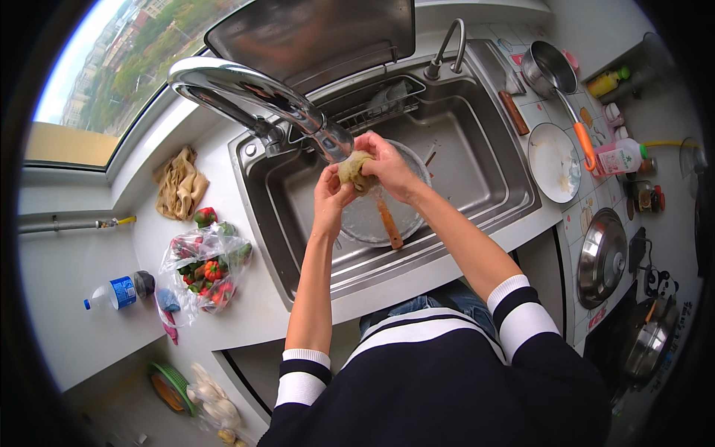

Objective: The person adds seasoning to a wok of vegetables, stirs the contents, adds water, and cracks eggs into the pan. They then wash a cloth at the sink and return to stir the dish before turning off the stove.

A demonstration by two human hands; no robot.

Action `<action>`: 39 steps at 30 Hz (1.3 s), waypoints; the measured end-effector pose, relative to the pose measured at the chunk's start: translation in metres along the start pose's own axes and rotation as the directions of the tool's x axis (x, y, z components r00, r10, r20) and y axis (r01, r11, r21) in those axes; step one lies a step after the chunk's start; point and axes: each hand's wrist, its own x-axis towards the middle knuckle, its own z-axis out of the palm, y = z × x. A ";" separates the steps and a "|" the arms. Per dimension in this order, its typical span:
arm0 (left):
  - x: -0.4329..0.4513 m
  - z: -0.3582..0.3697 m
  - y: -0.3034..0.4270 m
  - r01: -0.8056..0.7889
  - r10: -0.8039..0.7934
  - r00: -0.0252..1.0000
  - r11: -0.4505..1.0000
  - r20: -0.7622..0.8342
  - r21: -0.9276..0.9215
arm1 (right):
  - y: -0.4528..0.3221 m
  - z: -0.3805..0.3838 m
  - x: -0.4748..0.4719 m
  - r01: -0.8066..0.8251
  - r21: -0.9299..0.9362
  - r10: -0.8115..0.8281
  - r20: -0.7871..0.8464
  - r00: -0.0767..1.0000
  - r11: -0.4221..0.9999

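Note:
Both hands hold a wet, yellowish-green scrubber or wad of cloth (357, 170) right under the spout of the chrome faucet (329, 137). My left hand (333, 193) grips its left side, and my right hand (391, 167) pinches it from the right with the thumb on top. Water runs off it into a round basin (357, 223) standing in the steel sink (469, 139). A wooden handle (389, 223) sticks out over the basin's near rim; its other end is hidden by the falling water and my hands.
A plastic bag of red and green peppers (209, 268) and a crumpled tan cloth (181, 181) lie left of the sink. To the right are a cleaver (513, 112), a soiled white plate (553, 162), a saucepan (550, 67) and a steel lid (602, 257). A small tap (447, 56) rises behind.

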 end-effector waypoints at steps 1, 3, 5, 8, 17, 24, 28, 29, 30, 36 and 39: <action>-0.002 0.001 0.001 -0.006 0.006 1.000 0.999 -0.010 -0.038 | -0.003 -0.001 -0.002 -0.097 0.359 0.104 0.002 0.995 0.928; -0.002 0.008 0.000 -0.022 0.019 0.999 0.994 -0.030 -0.110 | 0.002 0.001 -0.006 -0.097 0.509 0.099 0.022 0.995 0.855; -0.002 0.024 -0.001 -0.051 0.031 0.991 0.986 -0.131 -0.158 | 0.010 0.022 -0.016 -0.062 0.553 0.125 -0.077 0.989 0.831; 0.002 0.021 -0.003 -0.244 0.325 0.931 0.893 -0.168 0.377 | 0.032 0.033 -0.015 -0.151 0.585 0.208 -0.031 0.978 0.797; -0.008 -0.016 0.037 -0.134 0.258 0.899 0.932 -0.355 0.337 | 0.040 0.023 0.041 -0.208 0.884 0.331 0.065 0.941 0.418; 0.062 -0.061 0.073 0.120 -0.100 0.953 0.991 -0.287 0.052 | 0.042 0.016 0.006 -0.599 0.573 0.483 0.362 0.797 0.559; 0.070 -0.046 0.080 0.053 -0.001 0.971 0.976 -0.239 0.209 | 0.019 0.003 -0.007 -0.582 0.461 0.535 0.244 0.809 0.670; 0.067 -0.037 0.076 0.034 0.035 0.975 0.952 -0.220 0.305 | 0.007 0.000 -0.008 -0.593 0.427 0.535 0.261 0.804 0.682; 0.053 -0.014 0.075 -0.166 0.215 0.976 0.831 -0.031 0.532 | -0.006 -0.009 -0.007 -0.593 0.404 0.531 0.265 0.805 0.697; 0.004 0.038 0.084 -0.756 0.142 0.443 -0.471 0.885 0.454 | -0.062 -0.039 -0.009 -0.545 0.135 0.452 0.417 0.789 0.827; 0.016 0.044 0.082 -0.791 0.226 0.337 -0.459 0.914 0.405 | -0.083 -0.036 -0.012 -0.613 -0.093 0.568 0.504 0.651 0.785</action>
